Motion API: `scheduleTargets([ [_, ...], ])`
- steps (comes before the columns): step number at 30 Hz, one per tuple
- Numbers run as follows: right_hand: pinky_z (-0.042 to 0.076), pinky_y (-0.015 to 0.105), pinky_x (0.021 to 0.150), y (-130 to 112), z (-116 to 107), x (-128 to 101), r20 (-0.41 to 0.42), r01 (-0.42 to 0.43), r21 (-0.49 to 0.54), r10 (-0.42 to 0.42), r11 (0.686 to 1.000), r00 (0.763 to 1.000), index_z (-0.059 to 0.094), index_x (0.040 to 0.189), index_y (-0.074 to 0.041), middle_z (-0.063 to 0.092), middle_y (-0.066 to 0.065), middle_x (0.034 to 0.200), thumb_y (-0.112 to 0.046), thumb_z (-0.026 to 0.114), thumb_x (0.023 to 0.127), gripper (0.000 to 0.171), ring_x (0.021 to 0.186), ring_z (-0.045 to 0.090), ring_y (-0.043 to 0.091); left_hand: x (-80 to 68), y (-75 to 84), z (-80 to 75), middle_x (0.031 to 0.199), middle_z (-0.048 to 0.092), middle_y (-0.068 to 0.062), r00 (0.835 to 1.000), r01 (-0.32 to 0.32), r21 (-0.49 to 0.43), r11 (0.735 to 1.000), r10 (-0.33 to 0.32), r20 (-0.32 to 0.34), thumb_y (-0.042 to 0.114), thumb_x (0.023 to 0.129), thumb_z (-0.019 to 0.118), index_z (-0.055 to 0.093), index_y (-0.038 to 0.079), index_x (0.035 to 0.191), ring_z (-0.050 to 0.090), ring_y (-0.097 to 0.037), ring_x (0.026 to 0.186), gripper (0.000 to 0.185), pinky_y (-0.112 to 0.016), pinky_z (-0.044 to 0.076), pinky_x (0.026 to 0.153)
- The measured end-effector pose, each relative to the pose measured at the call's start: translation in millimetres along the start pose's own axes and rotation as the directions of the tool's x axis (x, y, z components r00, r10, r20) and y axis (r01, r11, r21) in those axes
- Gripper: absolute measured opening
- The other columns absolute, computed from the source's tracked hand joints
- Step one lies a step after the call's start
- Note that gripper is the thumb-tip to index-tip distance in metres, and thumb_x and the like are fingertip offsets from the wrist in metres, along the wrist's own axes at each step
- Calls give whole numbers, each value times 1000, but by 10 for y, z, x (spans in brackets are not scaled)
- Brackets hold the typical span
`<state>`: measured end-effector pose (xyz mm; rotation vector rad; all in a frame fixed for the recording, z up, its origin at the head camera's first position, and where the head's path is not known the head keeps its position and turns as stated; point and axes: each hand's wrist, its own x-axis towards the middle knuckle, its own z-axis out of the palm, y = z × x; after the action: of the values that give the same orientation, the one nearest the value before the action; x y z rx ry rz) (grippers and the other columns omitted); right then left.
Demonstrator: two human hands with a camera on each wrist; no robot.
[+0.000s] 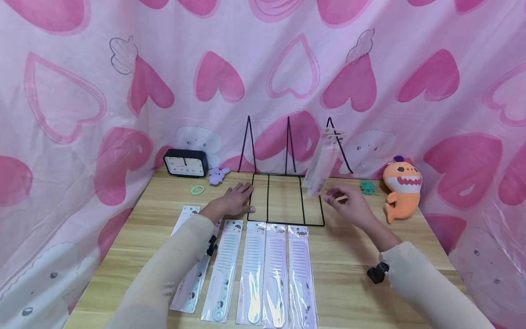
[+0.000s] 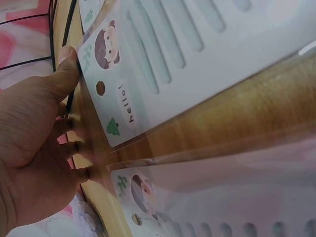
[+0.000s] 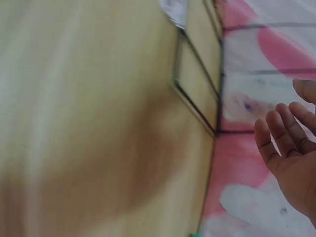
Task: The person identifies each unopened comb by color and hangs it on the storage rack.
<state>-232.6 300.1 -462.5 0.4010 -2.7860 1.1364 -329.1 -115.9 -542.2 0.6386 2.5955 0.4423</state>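
A black wire rack [image 1: 267, 198] stands at the back of the table, with three upright prongs behind its flat base. At its left side rests my left hand [image 1: 237, 199], fingers extended beside the base wire. Pink combs in clear packaging [image 1: 325, 162] hang from the rightmost prong. Just right of their lower ends is my right hand [image 1: 349, 205], its fingers loosely bent with nothing between them; the right wrist view shows the palm bare too. Several packaged combs [image 1: 251, 265] lie in a row before the rack, pale blue to lilac. My left sleeve partly covers the leftmost package.
A black clock [image 1: 186, 163], a purple bunny-shaped item [image 1: 218, 175] and a light green ring [image 1: 197, 189] sit at the back left. Toward the back right are a green coiled item [image 1: 367, 187] and an orange plush toy [image 1: 402, 189]. A heart-print curtain [image 1: 222, 27] surrounds the table.
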Motion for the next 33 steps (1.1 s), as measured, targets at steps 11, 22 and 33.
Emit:
scheduleTargets([
  [11,61,32,75,-32,568,-309,220,183,-42,-169,982,961,79,118,1,70,12,104,-12,91,93,31,91,68,25,14,-1,-2,189,-1,-4,1000,10,-5,1000,-10,7,57,109,63,14,18,179,-9,-34,175,94,-63,-2,142],
  [22,47,26,77,-68,710,-366,324,157,-193,-88,968,942,79,119,-7,62,3,107,-24,92,93,33,95,55,18,17,-3,-5,189,-2,-4,1000,19,-2,1000,-19,12,54,110,63,12,17,179,-10,-33,175,94,-61,-3,142],
  [33,54,27,76,-115,739,-346,328,99,-133,-51,986,943,65,108,-10,66,-2,98,-15,91,93,30,88,60,12,54,-24,20,189,-3,0,999,45,17,999,-45,13,61,108,63,12,22,179,-11,-30,175,96,-59,-4,142],
])
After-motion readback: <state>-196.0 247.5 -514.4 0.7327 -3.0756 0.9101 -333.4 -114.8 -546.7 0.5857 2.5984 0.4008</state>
